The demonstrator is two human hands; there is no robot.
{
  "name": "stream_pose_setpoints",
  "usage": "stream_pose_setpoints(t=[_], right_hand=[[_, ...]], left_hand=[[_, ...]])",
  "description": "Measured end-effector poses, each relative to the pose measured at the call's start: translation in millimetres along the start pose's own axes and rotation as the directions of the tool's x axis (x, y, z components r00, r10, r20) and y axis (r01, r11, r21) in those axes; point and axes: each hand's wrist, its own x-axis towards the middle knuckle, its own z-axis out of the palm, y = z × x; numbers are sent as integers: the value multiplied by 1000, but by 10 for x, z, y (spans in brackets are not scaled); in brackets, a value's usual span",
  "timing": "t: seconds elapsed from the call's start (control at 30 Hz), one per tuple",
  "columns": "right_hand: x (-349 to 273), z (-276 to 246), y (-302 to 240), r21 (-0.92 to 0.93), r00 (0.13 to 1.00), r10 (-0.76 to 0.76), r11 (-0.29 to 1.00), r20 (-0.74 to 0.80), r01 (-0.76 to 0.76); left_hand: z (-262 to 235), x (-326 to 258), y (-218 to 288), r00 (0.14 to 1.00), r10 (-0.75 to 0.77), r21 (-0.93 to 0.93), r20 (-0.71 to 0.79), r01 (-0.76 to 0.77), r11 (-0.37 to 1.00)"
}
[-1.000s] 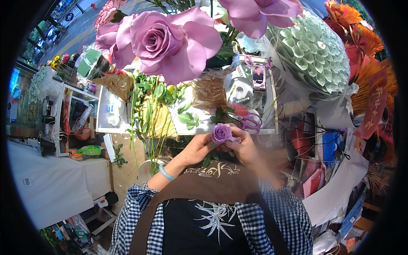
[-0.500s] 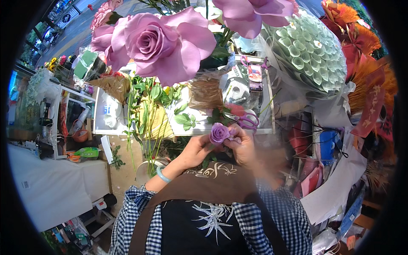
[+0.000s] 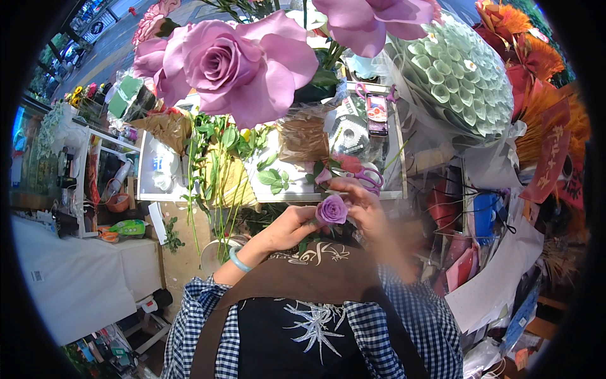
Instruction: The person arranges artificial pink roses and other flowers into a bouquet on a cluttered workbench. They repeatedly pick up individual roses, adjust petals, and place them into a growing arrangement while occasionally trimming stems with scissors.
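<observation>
A small lilac rose [image 3: 332, 210] faces up in front of my apron. My left hand [image 3: 289, 228] is closed on it from the left, its fingers just beneath the bloom; the stem is mostly hidden. On the other side, my right hand [image 3: 363, 208] has its fingers apart, forefinger stretched away from the rose and lower fingers close to the bloom. A loose lilac petal [image 3: 323, 175] shows just past the right fingertips; I cannot tell whether it touches them. Purple-handled scissors [image 3: 369, 179] lie right behind that hand on the table edge.
Large mauve roses [image 3: 221, 63] loom over the white table [image 3: 394, 189]. Leafy cut stems [image 3: 221, 170] hang over its front edge at left. A phone [image 3: 377, 115] lies at the back. A pale green bouquet [image 3: 464, 82] stands on the right. White cloth [image 3: 76, 271] covers a surface at left.
My right fingers have drawn off the rose, up and away, and the loose petal now shows by them. My left hand has shifted the rose slightly toward me and to the right.
</observation>
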Motion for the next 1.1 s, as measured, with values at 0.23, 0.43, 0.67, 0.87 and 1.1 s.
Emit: stream_pose_setpoints(t=[0.23, 0.43, 0.67, 0.87, 1.1], right_hand=[[2, 61, -72, 140, 975, -7, 990, 222, -25], [3, 88, 10, 307, 993, 23, 950, 114, -57], [11, 127, 34, 335, 998, 56, 940, 33, -64], [27, 133, -57, 279, 988, 19, 958, 151, -61], [20, 76, 147, 349, 992, 90, 935, -84, -55]], left_hand=[[-18, -12, -4, 998, 21, -109, 57, -15, 994], [-42, -9, -9, 995, 50, -258, 84, -27, 966], [-48, -22, -19, 993, 36, -234, 110, -10, 972], [-43, -9, -46, 994, 53, -214, 98, -31, 976], [20, 28, -38, 993, 61, -107, -100, -71, 992]])
